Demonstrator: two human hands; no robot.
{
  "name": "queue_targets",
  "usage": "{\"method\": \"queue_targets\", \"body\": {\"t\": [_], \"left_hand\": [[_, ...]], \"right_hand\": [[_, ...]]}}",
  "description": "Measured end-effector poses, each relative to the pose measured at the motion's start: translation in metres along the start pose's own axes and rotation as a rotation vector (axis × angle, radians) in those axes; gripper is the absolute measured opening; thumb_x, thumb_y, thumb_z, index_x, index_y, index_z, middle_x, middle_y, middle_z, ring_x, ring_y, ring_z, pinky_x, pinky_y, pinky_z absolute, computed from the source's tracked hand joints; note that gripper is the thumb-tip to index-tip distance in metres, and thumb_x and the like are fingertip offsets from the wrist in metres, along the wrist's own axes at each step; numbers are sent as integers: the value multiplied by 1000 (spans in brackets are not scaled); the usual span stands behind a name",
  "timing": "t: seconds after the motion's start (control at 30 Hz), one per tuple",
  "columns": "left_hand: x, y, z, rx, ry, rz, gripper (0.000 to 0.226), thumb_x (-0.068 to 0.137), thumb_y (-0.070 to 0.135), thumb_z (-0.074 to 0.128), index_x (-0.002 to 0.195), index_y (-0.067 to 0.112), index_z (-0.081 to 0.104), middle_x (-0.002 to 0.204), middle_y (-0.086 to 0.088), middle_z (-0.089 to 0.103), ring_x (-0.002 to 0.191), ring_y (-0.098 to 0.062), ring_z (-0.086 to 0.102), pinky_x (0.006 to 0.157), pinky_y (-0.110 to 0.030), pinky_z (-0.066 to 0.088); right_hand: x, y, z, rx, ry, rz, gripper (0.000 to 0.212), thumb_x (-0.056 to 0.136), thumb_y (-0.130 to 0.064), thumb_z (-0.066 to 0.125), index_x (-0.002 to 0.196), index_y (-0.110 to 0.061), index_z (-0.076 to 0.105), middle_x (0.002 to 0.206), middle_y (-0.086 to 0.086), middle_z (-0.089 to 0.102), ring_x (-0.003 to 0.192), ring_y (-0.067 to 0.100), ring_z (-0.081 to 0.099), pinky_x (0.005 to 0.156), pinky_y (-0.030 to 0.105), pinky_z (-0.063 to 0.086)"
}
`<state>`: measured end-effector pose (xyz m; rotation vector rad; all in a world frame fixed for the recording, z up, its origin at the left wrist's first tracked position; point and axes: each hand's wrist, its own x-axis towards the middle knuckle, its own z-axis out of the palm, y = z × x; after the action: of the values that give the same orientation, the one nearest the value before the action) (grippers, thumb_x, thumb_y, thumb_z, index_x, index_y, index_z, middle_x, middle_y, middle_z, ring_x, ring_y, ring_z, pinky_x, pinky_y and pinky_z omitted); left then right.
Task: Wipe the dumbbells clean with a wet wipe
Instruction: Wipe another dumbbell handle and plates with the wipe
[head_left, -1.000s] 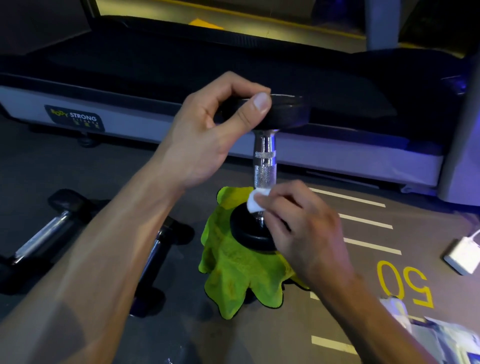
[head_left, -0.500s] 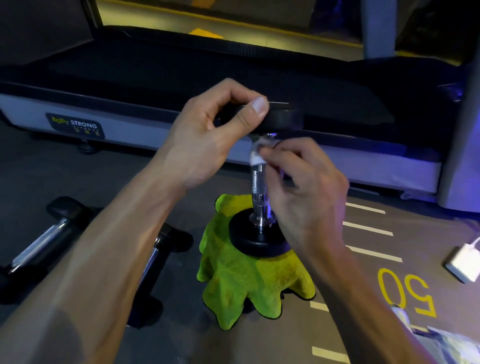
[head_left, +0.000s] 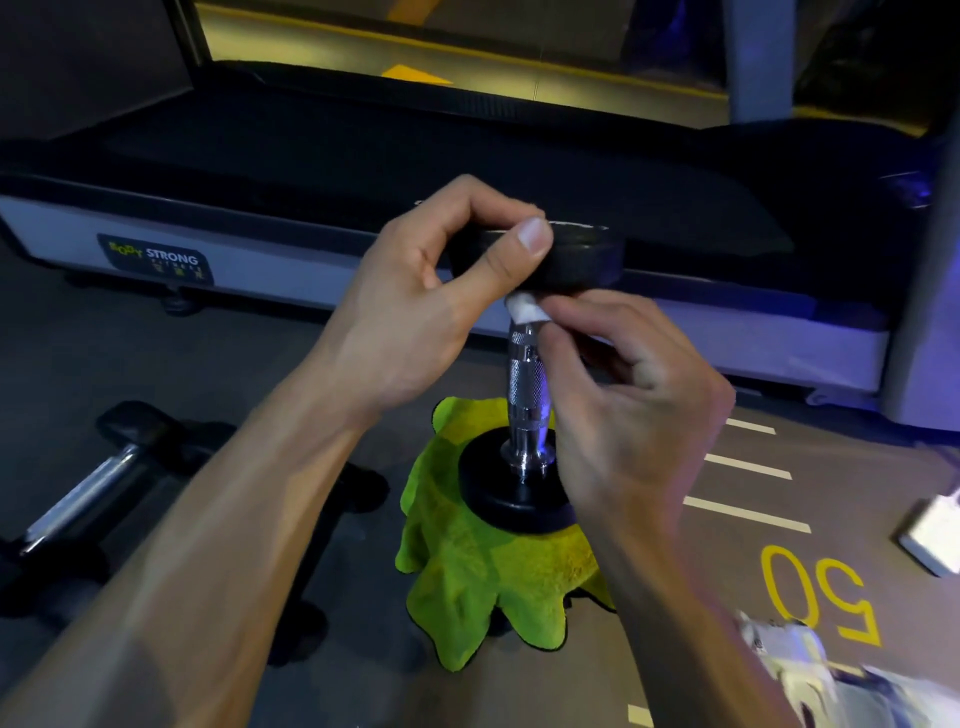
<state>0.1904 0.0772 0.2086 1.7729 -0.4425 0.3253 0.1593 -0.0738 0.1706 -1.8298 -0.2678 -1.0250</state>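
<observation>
A dumbbell (head_left: 525, 395) with a chrome knurled handle and black heads stands upright on a green cloth (head_left: 483, 582) on the floor. My left hand (head_left: 415, 306) grips its top head from the left, thumb across the rim. My right hand (head_left: 634, 415) pinches a small white wet wipe (head_left: 525, 312) against the top of the handle, just under the upper head. Two more dumbbells (head_left: 93, 483) lie on the floor at the left, partly hidden behind my left forearm.
A treadmill (head_left: 363, 156) with a grey side rail runs across the back. A white charger block (head_left: 935, 535) lies at the right edge. A pack of wipes (head_left: 810, 660) sits at the lower right, blurred. Yellow "50" and white lines mark the floor.
My right hand slid the wipe up the handle, from the bottom head to just under the top head. My left hand kept its grip on the top head.
</observation>
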Motion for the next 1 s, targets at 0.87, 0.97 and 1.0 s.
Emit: {"method": "queue_targets", "body": {"t": [0.87, 0.97, 1.0], "left_hand": [[-12, 1, -15, -185, -70, -81, 17, 102, 29, 50, 112, 25, 63, 138, -6, 64, 128, -18, 59, 107, -38, 45], [-12, 1, -15, -197, -70, -74, 16, 103, 27, 49, 108, 28, 64, 138, -8, 64, 126, -20, 60, 109, -42, 46], [-12, 0, -14, -197, -74, -73, 16, 103, 26, 49, 107, 29, 65, 138, -6, 64, 130, -24, 60, 111, -47, 46]], "right_hand": [[-26, 13, -21, 5, -304, 48, 17, 86, 3, 78, 94, -12, 80, 99, -3, 73, 93, 7, 70, 81, 24, 56], [-10, 9, -12, 19, -255, 2, 11, 89, -1, 78, 94, -11, 79, 97, -1, 72, 91, 5, 68, 81, 21, 53], [-3, 8, -8, 42, -219, -5, 8, 89, -2, 77, 94, -9, 79, 95, 1, 71, 90, 8, 67, 79, 25, 54]]}}
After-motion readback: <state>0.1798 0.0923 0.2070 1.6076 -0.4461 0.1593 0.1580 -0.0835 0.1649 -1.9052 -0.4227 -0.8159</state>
